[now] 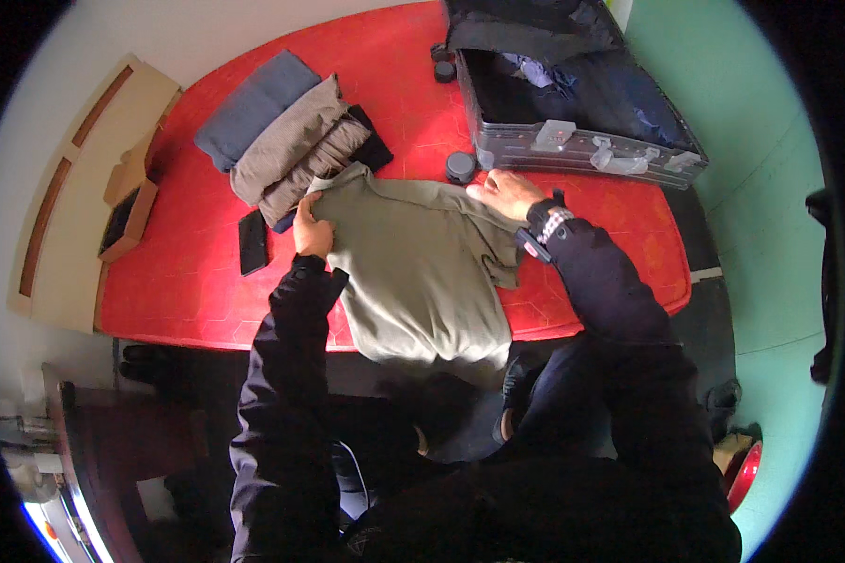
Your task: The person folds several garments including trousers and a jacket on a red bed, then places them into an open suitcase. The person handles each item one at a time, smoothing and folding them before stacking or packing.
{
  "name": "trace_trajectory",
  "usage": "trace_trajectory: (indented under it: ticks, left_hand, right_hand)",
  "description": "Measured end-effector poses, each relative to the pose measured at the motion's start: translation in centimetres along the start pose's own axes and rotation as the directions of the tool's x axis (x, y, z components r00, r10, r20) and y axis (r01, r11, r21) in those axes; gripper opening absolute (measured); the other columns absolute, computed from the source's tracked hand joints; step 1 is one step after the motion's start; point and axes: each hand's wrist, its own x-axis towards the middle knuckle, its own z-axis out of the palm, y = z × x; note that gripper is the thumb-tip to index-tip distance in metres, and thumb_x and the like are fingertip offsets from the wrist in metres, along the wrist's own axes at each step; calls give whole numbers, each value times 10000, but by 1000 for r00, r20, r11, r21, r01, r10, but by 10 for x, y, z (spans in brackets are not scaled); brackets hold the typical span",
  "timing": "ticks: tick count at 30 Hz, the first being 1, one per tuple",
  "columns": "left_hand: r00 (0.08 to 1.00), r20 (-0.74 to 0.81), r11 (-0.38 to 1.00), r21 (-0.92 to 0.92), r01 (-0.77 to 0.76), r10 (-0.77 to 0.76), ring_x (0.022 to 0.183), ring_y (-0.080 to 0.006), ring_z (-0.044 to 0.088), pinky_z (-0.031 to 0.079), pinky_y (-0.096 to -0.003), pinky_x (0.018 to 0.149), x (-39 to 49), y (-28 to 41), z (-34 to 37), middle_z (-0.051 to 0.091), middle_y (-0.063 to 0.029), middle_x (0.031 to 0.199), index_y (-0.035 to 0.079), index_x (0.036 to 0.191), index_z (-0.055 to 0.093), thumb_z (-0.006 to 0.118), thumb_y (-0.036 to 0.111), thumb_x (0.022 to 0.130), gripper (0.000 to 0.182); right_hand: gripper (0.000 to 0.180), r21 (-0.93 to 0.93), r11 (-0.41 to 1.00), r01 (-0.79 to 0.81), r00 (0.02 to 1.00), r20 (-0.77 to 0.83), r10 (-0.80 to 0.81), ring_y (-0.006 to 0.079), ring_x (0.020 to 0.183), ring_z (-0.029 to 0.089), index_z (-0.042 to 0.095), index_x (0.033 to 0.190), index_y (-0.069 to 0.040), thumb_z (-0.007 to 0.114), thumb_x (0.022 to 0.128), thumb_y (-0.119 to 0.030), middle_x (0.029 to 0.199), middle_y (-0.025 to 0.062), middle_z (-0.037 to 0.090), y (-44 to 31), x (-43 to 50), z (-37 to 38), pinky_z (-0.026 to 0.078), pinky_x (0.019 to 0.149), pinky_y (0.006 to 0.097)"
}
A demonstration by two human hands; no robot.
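Observation:
An olive-green short-sleeved shirt point(415, 260) lies spread on a red mattress point(401, 77), its lower end hanging over the near edge. My left hand point(314, 231) grips the shirt's left edge near the collar, thumb on top. At the upper right, my right hand point(508, 195) has curled fingers on the fabric beside a sleeve; the fingertips are partly hidden. Folded clothes lie beyond my left hand: a blue-grey garment point(257, 105), a brown ribbed one point(289, 137) and another brown one point(317, 169). A black smartphone point(253, 243) rests left of that hand.
An open hard-shell suitcase point(584, 151) with dark clothes inside stands at the back right, against a green wall point(760, 176). A small round dark object point(460, 167) sits before it. An open cardboard box point(130, 218) is at the left, beside the wooden headboard point(77, 204).

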Motion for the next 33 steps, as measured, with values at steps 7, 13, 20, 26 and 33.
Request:
trace_trajectory:
  ticks: [7, 13, 20, 26, 33]
  left_hand:
    - [986, 69, 674, 737, 54, -154, 1289, -398, 504, 435, -483, 1082, -4, -3, 17, 547, -239, 1359, 96, 1335, 559, 821, 344, 745, 691]
    - [989, 130, 584, 798, -150, 76, 1225, -391, 554, 456, -522, 1036, -42, 36, 8, 573, -212, 1299, 89, 1337, 543, 811, 342, 800, 651]
    - [698, 652, 787, 247, -566, 297, 1361, -381, 507, 417, -449, 1123, -50, 30, 71, 572, -205, 1440, 68, 1413, 578, 664, 343, 943, 552]
    - [806, 580, 983, -47, 179, -119, 1272, -236, 563, 383, -334, 1102, -13, 23, 66, 598, -133, 1434, 40, 1464, 544, 531, 451, 1042, 589]
    - [811, 581, 994, -23, 109, -75, 1264, -199, 558, 417, -338, 1080, -32, 27, 25, 616, -117, 1406, 44, 1448, 570, 598, 411, 1027, 560]
  right_hand:
    - [746, -149, 989, -7, 999, 47, 14, 399, 1183, 636, 576, 1243, 10, 772, 784, -544, 1240, 241, 664, 24, -39, 4, 511, 962, 473]
    - [451, 143, 977, 156, 976, -174, -131, 450, 961, 672, 640, 1005, 48, 729, 853, -367, 989, 289, 684, 47, -29, 3, 509, 808, 505]
    - [354, 85, 992, 89, 972, -226, -68, 445, 973, 675, 640, 1010, 1, 709, 857, -311, 995, 269, 695, -4, -40, -17, 523, 821, 527]
    - [219, -130, 909, 395, 856, -306, -416, 420, 721, 687, 605, 955, -82, 669, 823, -245, 719, 168, 673, -105, -77, 40, 530, 649, 576]
    - [399, -102, 791, 603, 785, -103, -611, 349, 978, 670, 675, 908, -35, 771, 829, -414, 939, 130, 673, -120, -102, 80, 551, 773, 486]
